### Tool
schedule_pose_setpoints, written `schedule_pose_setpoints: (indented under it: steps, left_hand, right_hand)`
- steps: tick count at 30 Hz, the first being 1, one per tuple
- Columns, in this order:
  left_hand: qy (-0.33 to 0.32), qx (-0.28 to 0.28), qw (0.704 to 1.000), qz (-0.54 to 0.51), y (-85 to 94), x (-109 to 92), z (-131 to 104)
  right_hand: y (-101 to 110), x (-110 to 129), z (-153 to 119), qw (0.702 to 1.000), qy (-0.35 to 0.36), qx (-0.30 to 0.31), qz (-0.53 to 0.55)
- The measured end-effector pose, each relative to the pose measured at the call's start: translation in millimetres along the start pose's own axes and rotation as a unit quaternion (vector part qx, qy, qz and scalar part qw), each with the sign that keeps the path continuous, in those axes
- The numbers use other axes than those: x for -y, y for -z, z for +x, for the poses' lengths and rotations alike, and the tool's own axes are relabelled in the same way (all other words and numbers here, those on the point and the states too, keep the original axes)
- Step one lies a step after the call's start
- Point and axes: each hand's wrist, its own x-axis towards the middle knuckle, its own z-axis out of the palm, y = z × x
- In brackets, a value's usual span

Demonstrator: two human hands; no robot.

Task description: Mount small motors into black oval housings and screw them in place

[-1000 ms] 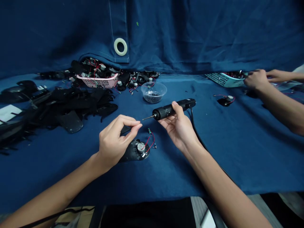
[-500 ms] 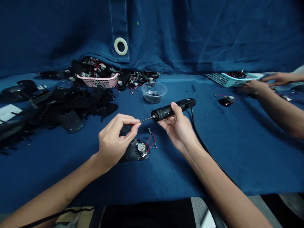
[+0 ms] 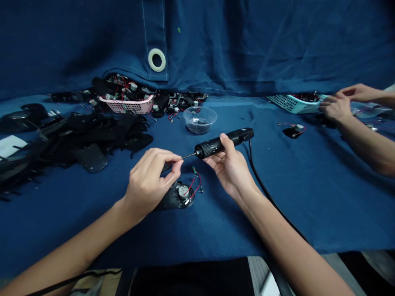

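Observation:
My right hand (image 3: pixel 233 166) is closed around a black corded electric screwdriver (image 3: pixel 212 147), which is held level with its thin bit (image 3: pixel 189 155) pointing left. At the bit's tip, the thumb and forefinger of my left hand (image 3: pixel 151 183) are pinched together. Whether a small screw sits between those fingertips is hidden. Below and partly behind my left hand lies a black plastic housing (image 3: pixel 169 199) with a round silver motor (image 3: pixel 183 191). Red wires run from it to a small green circuit board (image 3: pixel 195 170) on the blue cloth.
A clear bowl (image 3: pixel 200 120) holds small dark screws. Behind it stands a pink basket (image 3: pixel 128 107) of wired parts; black housings (image 3: pixel 92 139) are heaped at left. On the right, another person's hands (image 3: pixel 339 105) are beside a turquoise basket (image 3: pixel 293 104). The screwdriver's cord (image 3: pixel 268 197) trails right.
The screwdriver in my right hand has shifted slightly left, toward my left fingertips. My left hand keeps its pinch. The other person's hands have lifted a little and drawn together.

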Motion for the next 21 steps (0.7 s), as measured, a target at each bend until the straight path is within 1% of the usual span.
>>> schedule_pose_setpoints:
  steps: [4,8,14,21]
  left_hand:
    - [-0.028,0.036,0.999,0.016,3.0,2.8,1.4]
    - [-0.055,0.053,0.997,0.014,2.0,5.3,0.2]
    - [-0.06,0.039,0.997,0.012,-2.5,8.4,-1.6]
    - [-0.071,0.028,0.996,0.045,1.0,10.5,-1.3]
  right_hand:
    - [-1.2,-1.3,0.2,1.0,0.0,-0.017,-0.008]
    - [-2.4,-3.2,-0.8,1.0,-0.004,-0.029,-0.009]
    - [-3.9,-3.2,-2.6,0.999,-0.021,-0.021,-0.015]
    - [-3.3,-0.9,-0.9,0.999,-0.022,-0.025,-0.008]
